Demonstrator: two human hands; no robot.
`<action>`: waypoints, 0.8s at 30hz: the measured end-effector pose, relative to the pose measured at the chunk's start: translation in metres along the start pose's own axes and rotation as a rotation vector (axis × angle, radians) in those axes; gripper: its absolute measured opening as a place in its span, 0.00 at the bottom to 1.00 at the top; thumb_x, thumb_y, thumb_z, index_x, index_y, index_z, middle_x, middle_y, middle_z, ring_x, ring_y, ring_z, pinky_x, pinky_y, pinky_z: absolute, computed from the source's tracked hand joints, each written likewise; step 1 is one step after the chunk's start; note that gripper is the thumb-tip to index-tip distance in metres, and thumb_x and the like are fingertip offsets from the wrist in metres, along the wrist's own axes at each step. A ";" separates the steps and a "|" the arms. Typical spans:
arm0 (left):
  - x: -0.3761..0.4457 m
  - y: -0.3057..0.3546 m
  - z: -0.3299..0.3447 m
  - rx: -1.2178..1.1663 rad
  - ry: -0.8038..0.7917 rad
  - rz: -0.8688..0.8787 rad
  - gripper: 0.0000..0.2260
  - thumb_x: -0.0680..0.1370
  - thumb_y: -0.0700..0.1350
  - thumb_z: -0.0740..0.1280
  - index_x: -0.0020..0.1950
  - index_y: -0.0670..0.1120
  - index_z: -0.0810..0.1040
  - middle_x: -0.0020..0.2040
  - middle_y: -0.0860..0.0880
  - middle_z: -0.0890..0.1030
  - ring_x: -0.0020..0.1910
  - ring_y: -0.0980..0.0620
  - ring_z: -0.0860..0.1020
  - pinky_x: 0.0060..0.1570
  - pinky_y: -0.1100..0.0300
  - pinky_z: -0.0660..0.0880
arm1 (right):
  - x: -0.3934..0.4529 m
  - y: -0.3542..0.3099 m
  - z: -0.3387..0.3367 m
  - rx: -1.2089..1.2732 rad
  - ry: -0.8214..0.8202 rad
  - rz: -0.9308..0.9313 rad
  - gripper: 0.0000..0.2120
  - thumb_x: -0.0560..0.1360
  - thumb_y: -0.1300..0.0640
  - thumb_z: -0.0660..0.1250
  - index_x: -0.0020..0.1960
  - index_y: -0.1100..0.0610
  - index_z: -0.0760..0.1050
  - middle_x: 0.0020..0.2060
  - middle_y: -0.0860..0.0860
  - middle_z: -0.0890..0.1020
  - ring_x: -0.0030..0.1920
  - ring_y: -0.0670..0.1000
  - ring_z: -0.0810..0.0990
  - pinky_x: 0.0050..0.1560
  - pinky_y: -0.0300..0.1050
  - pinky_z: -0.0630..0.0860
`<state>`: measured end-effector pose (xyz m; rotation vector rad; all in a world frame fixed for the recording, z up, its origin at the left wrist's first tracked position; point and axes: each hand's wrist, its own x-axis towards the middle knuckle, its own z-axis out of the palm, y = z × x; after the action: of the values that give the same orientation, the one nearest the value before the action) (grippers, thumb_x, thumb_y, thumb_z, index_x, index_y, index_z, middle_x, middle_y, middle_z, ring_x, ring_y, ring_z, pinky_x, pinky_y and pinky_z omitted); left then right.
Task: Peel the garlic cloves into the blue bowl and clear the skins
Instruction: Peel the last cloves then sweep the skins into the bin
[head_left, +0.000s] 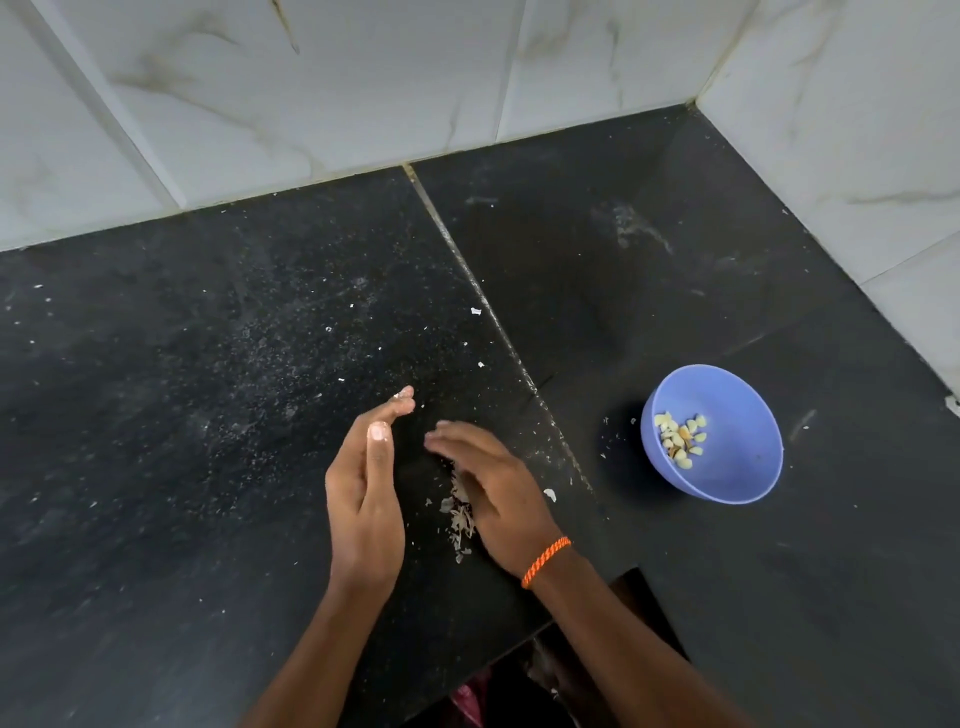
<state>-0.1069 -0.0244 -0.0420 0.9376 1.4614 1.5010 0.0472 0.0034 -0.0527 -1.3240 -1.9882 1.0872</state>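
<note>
A blue bowl (727, 457) stands on the black counter at the right, with several peeled garlic cloves (679, 440) inside. A small heap of papery garlic skins (460, 512) lies on the counter between my hands. My left hand (366, 493) stands on edge to the left of the heap, fingers straight, palm facing the skins. My right hand (498, 493), with an orange thread band at the wrist, lies flat and palm down against the right side of the heap, partly covering it. Neither hand holds anything.
The black stone counter (208, 415) is dusted with tiny skin flecks, with loose scraps (549, 493) near my right hand and further back. White marble-look tiled walls (311, 93) close the back and right. The counter's front edge has a notch (639, 613) below my right forearm.
</note>
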 end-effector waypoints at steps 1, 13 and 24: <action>-0.003 -0.001 0.001 -0.004 -0.003 -0.008 0.18 0.90 0.45 0.55 0.69 0.42 0.82 0.68 0.49 0.84 0.73 0.47 0.79 0.75 0.45 0.73 | -0.010 0.000 0.002 -0.002 -0.045 -0.017 0.27 0.80 0.77 0.59 0.72 0.56 0.78 0.74 0.48 0.76 0.78 0.43 0.68 0.76 0.36 0.66; -0.044 0.008 0.012 0.035 0.136 -0.026 0.15 0.90 0.43 0.57 0.62 0.42 0.84 0.64 0.49 0.86 0.70 0.49 0.81 0.73 0.56 0.74 | -0.020 0.023 -0.024 0.174 0.537 0.173 0.16 0.83 0.66 0.59 0.62 0.57 0.84 0.61 0.47 0.84 0.66 0.49 0.81 0.69 0.50 0.75; -0.068 0.000 0.010 0.120 0.408 0.019 0.15 0.91 0.43 0.57 0.65 0.41 0.83 0.70 0.48 0.83 0.74 0.51 0.78 0.75 0.56 0.72 | -0.014 -0.008 0.027 -0.239 -0.131 -0.320 0.17 0.84 0.62 0.61 0.70 0.57 0.78 0.70 0.51 0.77 0.73 0.52 0.72 0.77 0.49 0.68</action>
<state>-0.0714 -0.0832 -0.0396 0.7423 1.8528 1.7028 0.0287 -0.0203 -0.0607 -1.0152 -2.3873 0.8241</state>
